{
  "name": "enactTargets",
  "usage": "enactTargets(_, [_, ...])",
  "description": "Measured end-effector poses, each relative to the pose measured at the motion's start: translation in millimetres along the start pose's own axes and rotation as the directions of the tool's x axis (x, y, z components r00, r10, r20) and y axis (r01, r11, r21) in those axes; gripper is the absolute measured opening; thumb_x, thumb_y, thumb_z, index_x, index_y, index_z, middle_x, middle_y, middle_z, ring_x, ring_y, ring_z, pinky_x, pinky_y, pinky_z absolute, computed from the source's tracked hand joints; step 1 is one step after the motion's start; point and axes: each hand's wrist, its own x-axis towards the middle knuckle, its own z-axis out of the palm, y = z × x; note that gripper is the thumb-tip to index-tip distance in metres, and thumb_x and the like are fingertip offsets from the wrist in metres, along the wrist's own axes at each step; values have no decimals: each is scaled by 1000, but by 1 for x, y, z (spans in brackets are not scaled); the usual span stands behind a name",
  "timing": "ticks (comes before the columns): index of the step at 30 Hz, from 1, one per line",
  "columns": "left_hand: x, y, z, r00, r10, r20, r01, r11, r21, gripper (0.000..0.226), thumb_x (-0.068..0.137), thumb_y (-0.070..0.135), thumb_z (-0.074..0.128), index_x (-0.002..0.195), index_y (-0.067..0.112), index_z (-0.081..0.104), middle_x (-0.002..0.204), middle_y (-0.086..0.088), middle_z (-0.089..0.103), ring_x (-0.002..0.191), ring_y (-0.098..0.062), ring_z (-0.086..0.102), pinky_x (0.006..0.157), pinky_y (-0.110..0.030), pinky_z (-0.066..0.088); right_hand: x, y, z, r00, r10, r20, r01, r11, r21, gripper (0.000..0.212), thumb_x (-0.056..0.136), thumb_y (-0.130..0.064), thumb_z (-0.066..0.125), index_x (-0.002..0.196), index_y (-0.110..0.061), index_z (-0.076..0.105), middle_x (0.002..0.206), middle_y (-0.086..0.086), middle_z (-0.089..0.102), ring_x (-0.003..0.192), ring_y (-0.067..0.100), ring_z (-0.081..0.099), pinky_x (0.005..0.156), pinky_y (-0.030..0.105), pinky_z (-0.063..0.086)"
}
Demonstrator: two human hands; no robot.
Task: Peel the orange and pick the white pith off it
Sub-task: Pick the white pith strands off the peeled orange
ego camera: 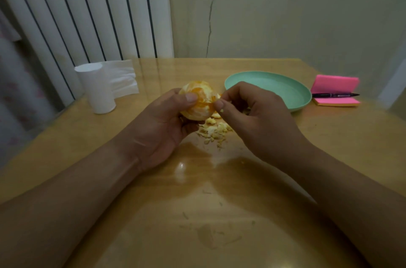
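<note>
Gripping the orange (198,103) from its left side and underside, the left hand (163,120) held the fruit above the table (219,201). Its thumb lay across the near face and its fingers curled beneath. The rind was off. Pale pith (196,111) covered much of the surface, and bare orange flesh showed between the patches.

The right hand (252,111) was closed in a pinch. Its thumb and forefinger tips met at the right edge of the fruit, apparently on a small strand of pith, although the strand was too small to confirm.

The controlling relation was as follows: the orange lay directly left of the right fingertips and touched them. The fruit was round and offered no long axis to align with. Judging from this position, a pull to the right, away from the left thumb, would strip the strand.

A heap of peel scraps (214,130) lay on the table just near of the orange, between the two hands. A green plate (304,100) stood just beyond the right hand. A tissue roll (96,89) stood at far left.
</note>
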Motion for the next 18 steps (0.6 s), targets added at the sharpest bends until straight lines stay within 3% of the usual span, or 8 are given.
enactTargets(4, [-1,-1,4,999,48,-17,-47,996,70,54,87,27,69,135,5,59,108,-3,75,94,-15,71,75,-24,59,-1,-1,-1,999,34,22,-33,999,-30,8,98,-34,70,94,-27,71,77,-13,66,75,4,61,62,11,45])
enactTargets(7, [-1,-4,5,994,107,-25,-103,985,136,40,85,22,71,122,10,63,102,-2,77,92,-15,73,73,-25,59,-1,-1,0,999,48,18,-47,997,-63,8,94,-34,70,91,-28,72,76,-12,68,75,6,62,63,17,49])
enactTargets(15, [-1,-6,12,989,147,-10,-143,976,166,38,86,20,73,120,10,61,103,-5,77,93,-18,73,76,-27,59,-1,0,1,999,19,-46,-22,997,-75,9,90,-23,76,84,-21,70,69,-7,64,64,10,57,57,28,49])
enactTargets(18, [-1,-6,10,991,132,-3,-130,979,155,35,86,21,71,119,11,63,103,-4,76,93,-17,72,76,-28,59,-1,2,2,998,11,-58,-13,999,-44,13,89,-21,77,80,-21,68,67,-6,61,60,8,52,55,23,43])
